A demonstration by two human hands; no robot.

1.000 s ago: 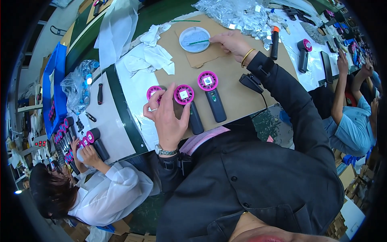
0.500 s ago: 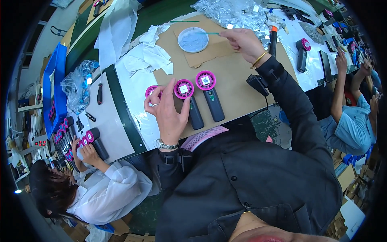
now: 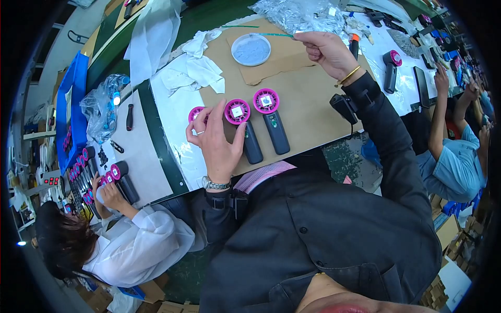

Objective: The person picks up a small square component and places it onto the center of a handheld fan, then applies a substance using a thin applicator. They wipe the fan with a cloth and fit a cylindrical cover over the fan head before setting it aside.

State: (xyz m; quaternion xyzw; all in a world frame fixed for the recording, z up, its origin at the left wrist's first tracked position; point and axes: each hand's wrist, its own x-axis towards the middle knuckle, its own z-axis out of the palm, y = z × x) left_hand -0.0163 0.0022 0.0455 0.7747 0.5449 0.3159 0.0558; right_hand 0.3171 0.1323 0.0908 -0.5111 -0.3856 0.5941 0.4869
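Observation:
My right hand (image 3: 329, 53) pinches a thin green stick (image 3: 276, 35). The stick's far end is at the upper rim of a shallow round white dish (image 3: 251, 63) of pale bluish paste. Three dark handheld fans with pink heads are in front of me. Fingers spread, my left hand (image 3: 218, 148) is over the left fan (image 3: 195, 113) and beside the middle fan (image 3: 252, 145); whether it touches either is unclear. It partly covers the left one. Free of both hands, the right fan (image 3: 277, 133) has a bluish smear on its white square centre.
Brown cardboard (image 3: 313, 117) lies under the fans and dish. White cloths (image 3: 193, 73) are at the left, clear plastic bags (image 3: 297, 15) at the back. A co-worker in white (image 3: 151, 242) handles fans at the lower left. Another fan (image 3: 391, 73) lies to the right.
My right hand has moved up and right with the green stick, whose end has shifted from over the paste to the dish's upper rim. My left hand stays about where it was.

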